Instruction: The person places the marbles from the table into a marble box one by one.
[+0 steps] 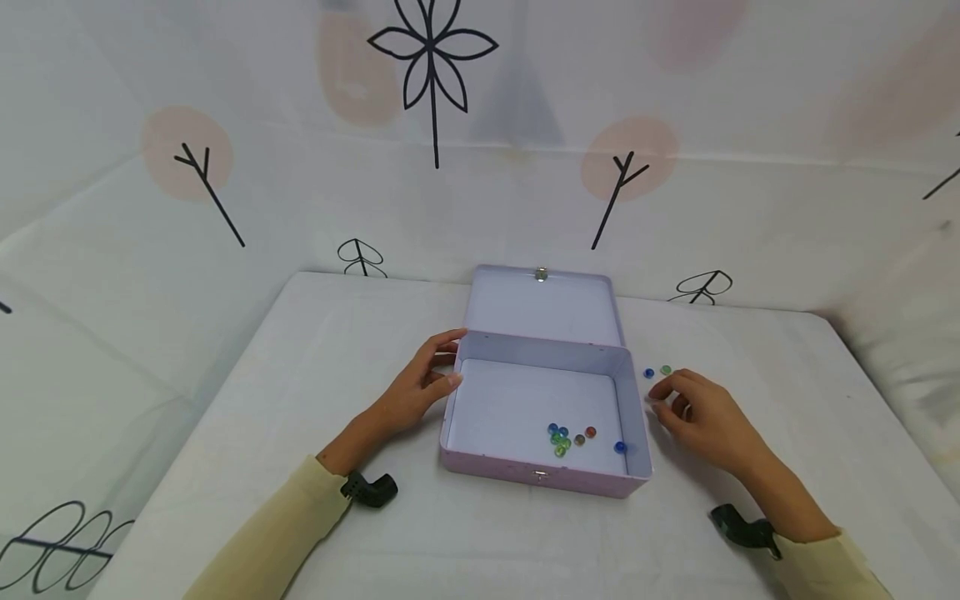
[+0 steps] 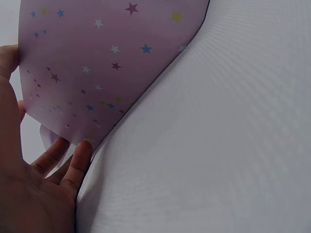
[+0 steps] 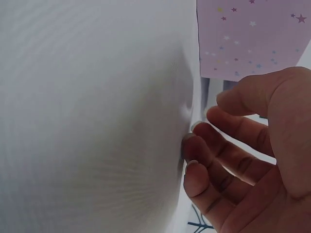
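A lilac metal box (image 1: 525, 468) with a star print on its outside stands on the white cloth, its hinged lid (image 1: 546, 304) tipped back. Inside lie several glass marbles (image 1: 559, 440), among them a red one (image 1: 590, 432) and a dark blue one (image 1: 620, 447). My left hand (image 1: 412, 387) touches the box's left side, with the thumb at the rim and the fingertips along the outer wall. Just off the right wall, my right hand (image 1: 701, 417) is low over the cloth, fingers loosely bent; nothing shows between its thumb and forefinger.
Beyond the right fingertips, a blue marble (image 1: 648, 373) and a green marble (image 1: 666, 370) lie on the cloth. A printed white curtain (image 1: 517, 208) hangs behind the table. Each wrist wears a black camera mount (image 1: 369, 490).
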`<state>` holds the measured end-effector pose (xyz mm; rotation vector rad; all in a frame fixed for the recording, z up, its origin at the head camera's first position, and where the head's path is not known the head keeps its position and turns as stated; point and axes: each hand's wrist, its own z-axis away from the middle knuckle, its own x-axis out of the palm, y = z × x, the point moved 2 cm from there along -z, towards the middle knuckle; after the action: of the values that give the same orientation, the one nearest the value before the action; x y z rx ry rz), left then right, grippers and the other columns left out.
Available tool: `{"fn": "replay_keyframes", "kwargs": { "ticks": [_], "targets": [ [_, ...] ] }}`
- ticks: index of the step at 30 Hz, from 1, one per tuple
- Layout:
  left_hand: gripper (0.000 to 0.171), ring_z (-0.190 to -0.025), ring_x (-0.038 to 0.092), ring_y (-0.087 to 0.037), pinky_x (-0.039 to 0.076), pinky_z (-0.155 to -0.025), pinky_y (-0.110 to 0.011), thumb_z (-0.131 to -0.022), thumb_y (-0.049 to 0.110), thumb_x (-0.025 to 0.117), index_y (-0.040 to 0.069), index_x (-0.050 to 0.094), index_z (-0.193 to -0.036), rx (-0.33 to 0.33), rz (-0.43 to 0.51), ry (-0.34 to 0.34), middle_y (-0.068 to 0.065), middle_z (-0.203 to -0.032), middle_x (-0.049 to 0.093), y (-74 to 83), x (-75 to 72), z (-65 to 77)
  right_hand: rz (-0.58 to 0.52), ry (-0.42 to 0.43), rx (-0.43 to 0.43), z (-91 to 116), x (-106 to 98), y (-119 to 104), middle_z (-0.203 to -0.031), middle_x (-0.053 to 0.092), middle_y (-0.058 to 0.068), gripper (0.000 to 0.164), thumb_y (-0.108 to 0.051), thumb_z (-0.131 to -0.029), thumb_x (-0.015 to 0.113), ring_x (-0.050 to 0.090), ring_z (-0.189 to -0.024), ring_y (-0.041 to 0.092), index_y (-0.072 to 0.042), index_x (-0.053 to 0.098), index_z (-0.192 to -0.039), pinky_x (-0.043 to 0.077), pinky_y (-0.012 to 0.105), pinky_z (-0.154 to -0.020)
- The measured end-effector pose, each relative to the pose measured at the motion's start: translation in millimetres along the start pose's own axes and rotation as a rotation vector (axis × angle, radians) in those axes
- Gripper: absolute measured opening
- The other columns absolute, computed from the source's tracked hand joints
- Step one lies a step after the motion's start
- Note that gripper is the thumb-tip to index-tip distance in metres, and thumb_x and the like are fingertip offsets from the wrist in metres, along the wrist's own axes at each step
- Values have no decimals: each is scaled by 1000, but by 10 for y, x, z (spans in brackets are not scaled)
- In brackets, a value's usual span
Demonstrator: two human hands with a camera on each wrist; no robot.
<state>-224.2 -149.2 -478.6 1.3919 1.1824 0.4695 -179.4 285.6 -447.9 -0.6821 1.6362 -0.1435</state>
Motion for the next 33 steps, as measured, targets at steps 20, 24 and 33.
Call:
{"fn": "replay_keyframes", "kwargs": {
  "ticks": [20, 24, 33],
  "targets": [
    [66, -142, 46, -48, 49, -100, -27, -105, 8, 56, 11, 29, -166, -4, 25, -8, -29, -157, 40, 19, 11, -27, -7, -60, 38, -8, 16, -27, -94, 63, 0, 12, -5, -94, 76, 55, -76, 13, -8, 74, -105, 51, 23, -61],
    [67, -143, 48, -42, 49, -101, -29, -107, 12, 56, 20, 28, -167, -3, 13, -3, -23, -158, 41, 2, 6, -17, -3, -54, 28, -8, 20, -28, -95, 63, 1, 12, -4, -93, 76, 55, -76, 13, -8, 74, -104, 51, 23, -62],
    [64, -142, 50, -31, 51, -102, -30, -108, 22, 59, 33, 31, -165, 5, 19, -5, -11, -157, 45, -5, 0, 0, -6, -75, 29, -9, 27, -44, -98, 63, 2, 12, -4, -93, 76, 55, -77, 13, -7, 74, -104, 51, 22, -63]
  ]
}}
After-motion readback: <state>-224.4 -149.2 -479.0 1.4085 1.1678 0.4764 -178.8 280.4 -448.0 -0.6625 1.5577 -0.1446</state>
